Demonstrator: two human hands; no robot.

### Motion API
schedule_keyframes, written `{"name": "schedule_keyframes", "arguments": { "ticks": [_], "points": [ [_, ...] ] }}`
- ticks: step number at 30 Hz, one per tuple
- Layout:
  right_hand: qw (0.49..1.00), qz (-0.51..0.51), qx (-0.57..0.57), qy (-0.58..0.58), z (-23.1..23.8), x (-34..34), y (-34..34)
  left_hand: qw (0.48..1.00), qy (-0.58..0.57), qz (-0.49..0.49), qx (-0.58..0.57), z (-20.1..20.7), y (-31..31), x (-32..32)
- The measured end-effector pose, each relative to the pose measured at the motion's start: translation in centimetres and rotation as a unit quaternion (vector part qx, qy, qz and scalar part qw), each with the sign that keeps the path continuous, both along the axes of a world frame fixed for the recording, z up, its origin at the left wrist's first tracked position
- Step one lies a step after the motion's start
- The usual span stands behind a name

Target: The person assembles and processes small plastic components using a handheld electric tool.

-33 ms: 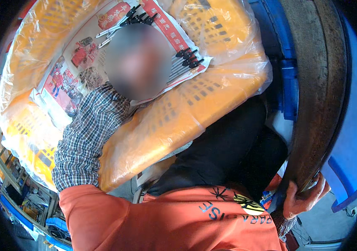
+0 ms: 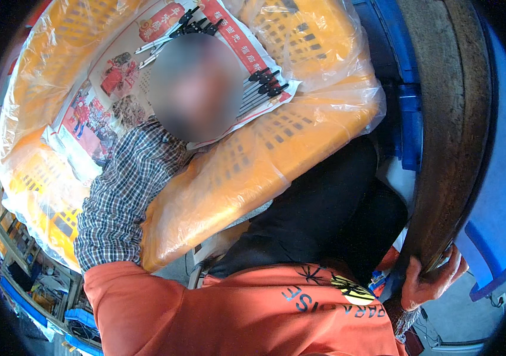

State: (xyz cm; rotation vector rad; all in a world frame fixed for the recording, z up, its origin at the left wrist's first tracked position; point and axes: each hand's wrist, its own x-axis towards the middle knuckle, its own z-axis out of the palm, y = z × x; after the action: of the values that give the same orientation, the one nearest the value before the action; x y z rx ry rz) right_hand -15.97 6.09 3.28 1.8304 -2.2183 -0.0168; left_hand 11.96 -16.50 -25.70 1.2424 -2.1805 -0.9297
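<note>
A checked sleeve [image 2: 119,190] covers my left forearm, which reaches onto a printed paper sheet [image 2: 96,98]. A blurred patch covers my left hand, so its fingers and anything in them are hidden. Beyond the patch lies a cluster of thin silver pieces with black heads [image 2: 176,32]. To its right, several more silver pieces with black heads [image 2: 265,89] lie side by side. My right hand [image 2: 433,279], at the lower right, is curled over the near end of a long dark wooden beam [image 2: 442,118], thumb on one side, fingers on the other.
Yellow slotted crates [image 2: 235,178] wrapped in clear plastic lie under and around the paper. Between them and the beam stand blue bins [image 2: 410,118]. My dark-trousered legs [image 2: 306,213] are below the crates. A cluttered shelf [image 2: 45,279] stands at the lower left.
</note>
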Motion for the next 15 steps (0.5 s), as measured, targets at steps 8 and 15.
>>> {"name": "schedule_keyframes", "arguments": {
  "ticks": [8, 15],
  "points": [
    [1.0, -0.009, 0.004, 0.005, 0.1, -0.1, 0.2, 0.999, -0.043, -0.026, 0.001, -0.3, 0.9, -1.6],
    [1.0, -0.009, -0.004, -0.006, -0.1, 0.2, 0.0, 0.999, -0.009, 0.026, -0.041, -0.5, 1.0, -0.1]
  ]
}}
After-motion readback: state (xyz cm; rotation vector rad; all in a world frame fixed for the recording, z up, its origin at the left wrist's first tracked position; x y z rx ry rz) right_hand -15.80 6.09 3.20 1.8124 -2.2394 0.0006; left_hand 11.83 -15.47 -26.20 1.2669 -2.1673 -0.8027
